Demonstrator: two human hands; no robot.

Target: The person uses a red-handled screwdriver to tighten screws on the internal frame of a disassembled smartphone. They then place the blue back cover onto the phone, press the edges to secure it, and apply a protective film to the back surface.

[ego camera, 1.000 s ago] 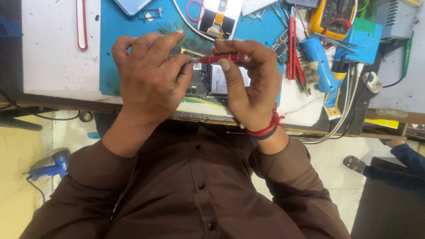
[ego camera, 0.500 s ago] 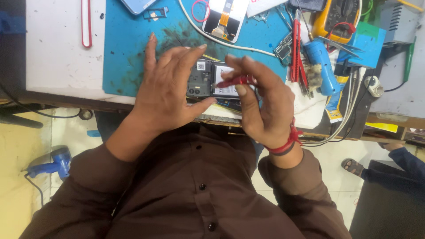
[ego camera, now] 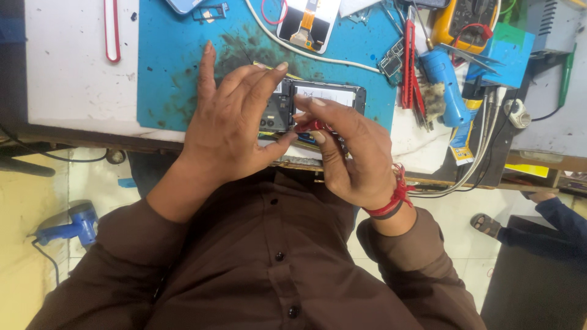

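**Two hands over an opened phone at the repair bench**

From the head camera, looking straight down, the opened phone (ego camera: 318, 104) lay back-up on the blue work mat (ego camera: 177, 73), close to the near edge of the bench. No tray or box showed anywhere; loose parts simply sat on the mat. The left hand (ego camera: 235, 122) rested over the phone's camera end, fingers spread and pressing down, thumb tucked under toward the bench edge; it steadied the phone rather than closing around it. The right hand (ego camera: 351, 153) pinched a red-handled tool (ego camera: 310, 126) between thumb and fingers, its tip down at the phone's lower edge, just beside the left thumb. A red thread band (ego camera: 391, 198) circled that wrist.

Farther back on the mat lay a detached screen panel (ego camera: 306, 21) with an orange flex ribbon, a white cable (ego camera: 318, 54) curving in front of it. To the right stood red tweezers (ego camera: 408, 61), a blue hand tool (ego camera: 446, 85) and a yellow multimeter (ego camera: 461, 21), crowded together. A red strip (ego camera: 111, 30) lay on the white bench top at the left.

Both hands covered much of the phone, so the tool's tip and the exact spot it met could not be made out. The multimeter and screen panel ran off the top edge. On the floor at the right, another person's sandalled foot (ego camera: 487, 225) showed.
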